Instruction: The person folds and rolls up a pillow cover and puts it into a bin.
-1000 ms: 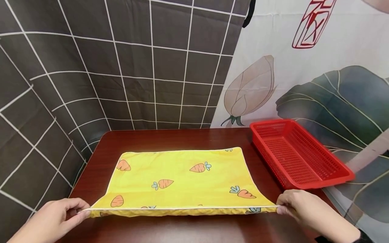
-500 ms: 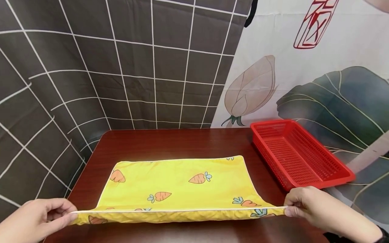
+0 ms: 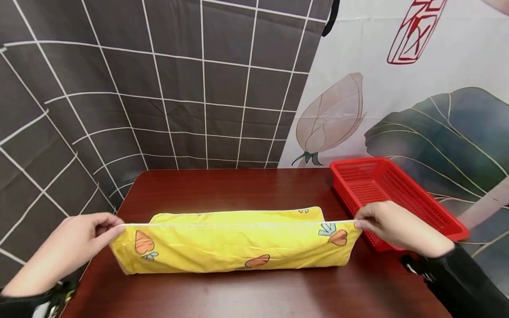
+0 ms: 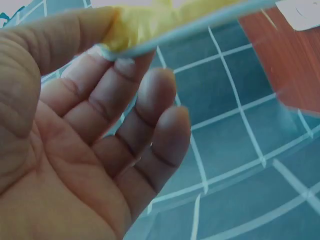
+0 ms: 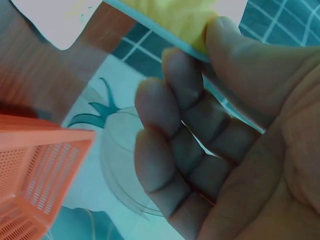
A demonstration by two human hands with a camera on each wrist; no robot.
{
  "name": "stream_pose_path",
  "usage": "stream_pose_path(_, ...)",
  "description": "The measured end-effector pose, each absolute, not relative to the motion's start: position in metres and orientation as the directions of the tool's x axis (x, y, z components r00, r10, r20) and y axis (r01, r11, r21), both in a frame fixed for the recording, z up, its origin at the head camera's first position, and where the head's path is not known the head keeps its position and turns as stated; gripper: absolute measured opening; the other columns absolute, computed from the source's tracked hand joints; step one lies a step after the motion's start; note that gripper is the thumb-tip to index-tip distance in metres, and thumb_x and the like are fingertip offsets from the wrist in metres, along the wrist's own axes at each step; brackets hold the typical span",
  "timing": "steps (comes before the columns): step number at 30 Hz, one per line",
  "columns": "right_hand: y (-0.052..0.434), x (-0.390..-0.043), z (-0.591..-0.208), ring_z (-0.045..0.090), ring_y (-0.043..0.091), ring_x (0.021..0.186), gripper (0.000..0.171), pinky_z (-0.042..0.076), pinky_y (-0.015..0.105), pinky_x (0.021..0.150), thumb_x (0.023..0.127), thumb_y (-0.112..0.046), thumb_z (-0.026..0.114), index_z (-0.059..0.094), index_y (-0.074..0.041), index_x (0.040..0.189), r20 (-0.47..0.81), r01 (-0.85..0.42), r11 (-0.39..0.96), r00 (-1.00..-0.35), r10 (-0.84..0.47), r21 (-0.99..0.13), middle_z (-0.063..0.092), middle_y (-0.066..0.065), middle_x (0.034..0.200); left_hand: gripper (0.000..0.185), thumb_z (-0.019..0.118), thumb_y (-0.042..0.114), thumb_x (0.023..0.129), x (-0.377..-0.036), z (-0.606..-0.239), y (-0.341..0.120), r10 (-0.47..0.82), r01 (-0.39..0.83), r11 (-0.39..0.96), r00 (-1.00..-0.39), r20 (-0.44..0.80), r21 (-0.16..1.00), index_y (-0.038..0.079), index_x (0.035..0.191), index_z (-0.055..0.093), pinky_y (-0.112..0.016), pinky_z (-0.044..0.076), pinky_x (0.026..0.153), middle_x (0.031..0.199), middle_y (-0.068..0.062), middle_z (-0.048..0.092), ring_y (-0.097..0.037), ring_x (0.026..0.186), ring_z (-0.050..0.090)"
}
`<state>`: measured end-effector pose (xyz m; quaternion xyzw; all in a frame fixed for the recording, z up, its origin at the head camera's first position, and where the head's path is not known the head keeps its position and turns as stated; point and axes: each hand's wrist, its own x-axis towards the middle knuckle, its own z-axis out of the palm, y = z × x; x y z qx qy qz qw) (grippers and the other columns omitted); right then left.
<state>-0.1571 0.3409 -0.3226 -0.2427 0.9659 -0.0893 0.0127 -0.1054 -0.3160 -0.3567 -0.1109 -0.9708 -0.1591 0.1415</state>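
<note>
A yellow pillowcase point(image 3: 234, 247) printed with orange carrots and edged in white piping lies on the dark red-brown table point(image 3: 238, 300). Its near edge is lifted off the table and stretched taut between both hands, so the cloth stands folded over its far part. My left hand point(image 3: 113, 228) pinches the left corner between thumb and forefinger. The right hand point(image 3: 359, 224) pinches the right corner. The left wrist view shows the yellow corner point(image 4: 145, 27) under the thumb point(image 4: 60, 40); in the right wrist view the corner point(image 5: 185, 22) sits under the thumb point(image 5: 240, 60).
A red perforated plastic basket point(image 3: 397, 198) stands empty at the table's right side, just behind the right hand. A dark checked curtain point(image 3: 159, 88) and a white cloth with a flower print point(image 3: 397, 101) hang behind the table.
Both hands have risen and moved away from me, carrying the pillowcase's near edge up and over toward its far edge. The flat cloth now stands doubled.
</note>
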Motion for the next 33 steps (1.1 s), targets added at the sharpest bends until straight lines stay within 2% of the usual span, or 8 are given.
stream_pose_path(7, 0.328, -0.212, -0.341, 0.060, 0.010, 0.073, 0.014, 0.061, 0.037, 0.071, 0.089, -0.023, 0.086, 0.082, -0.013, 0.097, 0.000, -0.405, 0.906, -0.913, -0.408, -0.125, 0.075, -0.004, 0.084, 0.017, 0.077, 0.023, 0.098, -0.157, -0.372, -0.301, 0.132, 0.161, 0.941, -0.984, 0.117, 0.297, 0.006, 0.101, 0.077, -0.030, 0.039, 0.060, 0.071, 0.005, 0.066, -0.013, 0.066, 0.051)
stream_pose_path(11, 0.316, -0.235, -0.357, 0.061, 0.015, 0.073, 0.012, 0.059, 0.040, 0.071, 0.092, -0.023, 0.084, 0.082, -0.013, 0.097, -0.058, -0.346, 0.936, -0.935, -0.350, -0.065, 0.074, -0.001, 0.083, 0.018, 0.075, 0.020, 0.097, -0.181, -0.394, -0.298, 0.122, 0.135, 0.942, -0.991, 0.061, 0.308, 0.002, 0.102, 0.076, -0.033, 0.044, 0.061, 0.078, -0.002, 0.070, -0.018, 0.069, 0.055)
stream_pose_path(15, 0.300, -0.253, -0.373, 0.061, 0.020, 0.070, 0.010, 0.060, 0.045, 0.072, 0.091, -0.025, 0.084, 0.082, -0.015, 0.093, -0.098, -0.320, 0.947, -0.944, -0.315, 0.040, 0.074, 0.002, 0.080, 0.017, 0.072, 0.017, 0.098, -0.198, -0.416, -0.295, 0.126, 0.132, 0.940, -0.991, 0.040, 0.314, 0.001, 0.102, 0.076, -0.033, 0.049, 0.063, 0.084, -0.008, 0.072, -0.020, 0.071, 0.057)
stream_pose_path(19, 0.285, -0.266, -0.388, 0.062, 0.023, 0.068, 0.017, 0.063, 0.051, 0.077, 0.089, -0.029, 0.085, 0.081, -0.012, 0.091, -0.125, -0.314, 0.934, -0.947, -0.296, 0.168, 0.075, 0.006, 0.080, 0.017, 0.070, 0.014, 0.098, -0.209, -0.434, -0.291, 0.125, 0.117, 0.942, -0.992, -0.004, 0.315, -0.001, 0.105, 0.074, -0.038, 0.057, 0.067, 0.089, -0.014, 0.073, -0.022, 0.073, 0.059)
stream_pose_path(22, 0.279, -0.275, -0.398, 0.063, 0.026, 0.067, 0.021, 0.062, 0.051, 0.074, 0.090, -0.030, 0.083, 0.077, -0.010, 0.089, -0.140, -0.312, 0.923, -0.948, -0.286, 0.226, 0.074, 0.008, 0.079, 0.019, 0.069, 0.013, 0.099, -0.215, -0.443, -0.289, 0.122, 0.101, 0.943, -0.991, -0.048, 0.318, -0.004, 0.108, 0.073, -0.044, 0.061, 0.074, 0.093, -0.018, 0.073, -0.024, 0.075, 0.061)
stream_pose_path(26, 0.277, -0.284, -0.411, 0.065, 0.028, 0.066, 0.019, 0.061, 0.050, 0.069, 0.091, -0.026, 0.081, 0.074, -0.009, 0.085, -0.133, -0.304, 0.919, -0.951, -0.278, 0.253, 0.075, 0.010, 0.081, 0.020, 0.066, 0.012, 0.101, -0.220, -0.452, -0.286, 0.122, 0.089, 0.942, -0.989, -0.083, 0.323, -0.005, 0.111, 0.070, -0.049, 0.062, 0.082, 0.097, -0.021, 0.072, -0.027, 0.079, 0.063)
stream_pose_path(33, 0.278, -0.292, -0.422, 0.063, 0.027, 0.066, 0.010, 0.058, 0.044, 0.068, 0.092, -0.020, 0.078, 0.077, -0.010, 0.090, -0.172, -0.290, 0.917, -0.953, -0.250, 0.274, 0.075, 0.010, 0.082, 0.020, 0.060, 0.011, 0.106, -0.225, -0.459, -0.286, 0.135, 0.081, 0.929, -0.983, -0.128, 0.362, -0.007, 0.114, 0.061, -0.045, 0.059, 0.078, 0.095, -0.020, 0.068, -0.027, 0.079, 0.062)
